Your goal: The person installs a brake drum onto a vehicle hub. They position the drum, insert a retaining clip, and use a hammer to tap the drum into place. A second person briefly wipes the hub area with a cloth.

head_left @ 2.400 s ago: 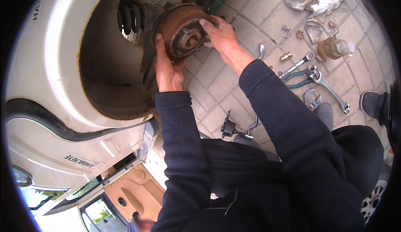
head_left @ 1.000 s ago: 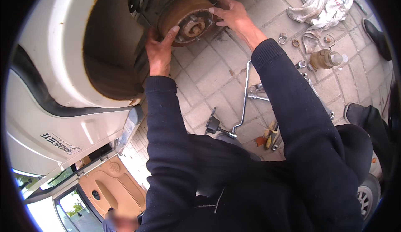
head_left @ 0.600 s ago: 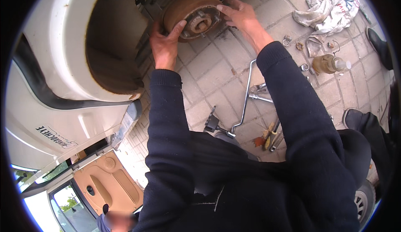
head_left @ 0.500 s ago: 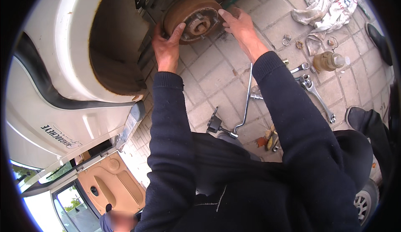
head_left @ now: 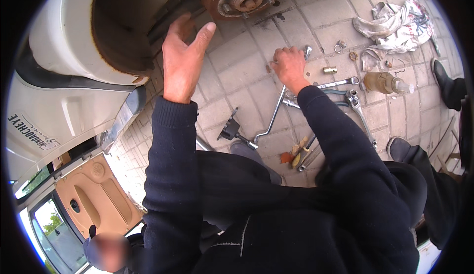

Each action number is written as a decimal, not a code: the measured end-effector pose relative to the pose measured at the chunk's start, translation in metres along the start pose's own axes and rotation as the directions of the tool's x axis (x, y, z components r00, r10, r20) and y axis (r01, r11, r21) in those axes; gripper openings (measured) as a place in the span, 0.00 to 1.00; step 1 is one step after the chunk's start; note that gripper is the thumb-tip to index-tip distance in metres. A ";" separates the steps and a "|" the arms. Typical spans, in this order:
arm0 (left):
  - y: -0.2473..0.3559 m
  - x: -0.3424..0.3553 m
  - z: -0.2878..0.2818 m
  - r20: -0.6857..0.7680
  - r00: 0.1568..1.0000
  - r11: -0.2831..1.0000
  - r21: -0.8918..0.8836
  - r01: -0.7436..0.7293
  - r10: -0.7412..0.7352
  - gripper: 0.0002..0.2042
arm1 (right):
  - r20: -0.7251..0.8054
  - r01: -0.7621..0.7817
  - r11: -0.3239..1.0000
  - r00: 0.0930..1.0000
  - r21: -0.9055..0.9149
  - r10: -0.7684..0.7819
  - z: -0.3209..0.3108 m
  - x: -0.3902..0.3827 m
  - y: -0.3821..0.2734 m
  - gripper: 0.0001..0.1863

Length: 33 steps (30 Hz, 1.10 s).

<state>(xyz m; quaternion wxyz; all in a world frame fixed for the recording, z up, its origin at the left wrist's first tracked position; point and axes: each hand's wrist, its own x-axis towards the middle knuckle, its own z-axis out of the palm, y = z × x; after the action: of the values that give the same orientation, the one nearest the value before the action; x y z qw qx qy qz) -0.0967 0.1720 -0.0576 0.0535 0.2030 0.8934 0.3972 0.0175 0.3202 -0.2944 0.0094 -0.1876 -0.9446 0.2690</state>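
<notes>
The rusty brake hub with studs (head_left: 249,2) is at the top of the view, above and clear of both hands. My left hand (head_left: 183,57) is raised below and left of it, open, thumb and fingers apart, holding nothing. My right hand (head_left: 289,66) is down at the pavers, its fingers curled over the upper part of a long bent steel bar (head_left: 270,123). A dark tool head (head_left: 229,128) lies by the bar's lower end. Beside my right hand are a socket (head_left: 330,70), a combination wrench (head_left: 338,83) and a ratcheting wrench (head_left: 363,116).
A white vehicle body (head_left: 59,42) with rusty wheel arch fills the left, an open tan door (head_left: 98,190) below it. A person in a cap (head_left: 106,252) is at lower left; another's shoe (head_left: 400,148) is at right. White rags (head_left: 390,24) and an oily bottle (head_left: 380,82) lie right.
Both hands have left the hub. My left hand is now open below-left of it; my right hand has dropped onto the steel bar. The hub sits higher in the picture as the view has shifted.
</notes>
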 end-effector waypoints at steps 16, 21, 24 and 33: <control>-0.015 -0.021 0.014 0.225 0.973 0.992 -0.107 0.071 -0.046 0.25 | 0.021 -0.159 0.968 0.987 0.196 0.158 0.045 -0.006 -0.027 0.09; -0.015 -0.021 0.031 0.297 0.934 0.942 -0.205 0.265 -0.198 0.20 | 0.280 -0.281 0.093 0.960 0.955 0.023 -0.028 0.014 -0.037 0.10; -0.005 -0.021 0.037 0.347 0.892 0.885 -0.258 0.389 -0.290 0.18 | 0.233 -0.274 -0.249 0.955 0.929 -0.183 -0.074 0.015 -0.045 0.09; 0.018 -0.025 0.027 0.367 0.895 0.831 -0.391 0.396 -0.253 0.16 | 0.220 -0.309 -0.393 0.942 0.866 -0.255 -0.112 0.006 -0.056 0.11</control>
<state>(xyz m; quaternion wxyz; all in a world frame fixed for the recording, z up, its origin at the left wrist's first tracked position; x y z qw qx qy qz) -0.0611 0.1911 -0.0643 0.3020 0.0862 0.7775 0.5448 0.0059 0.3349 -0.1709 -0.0051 -0.0691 -0.2680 0.9609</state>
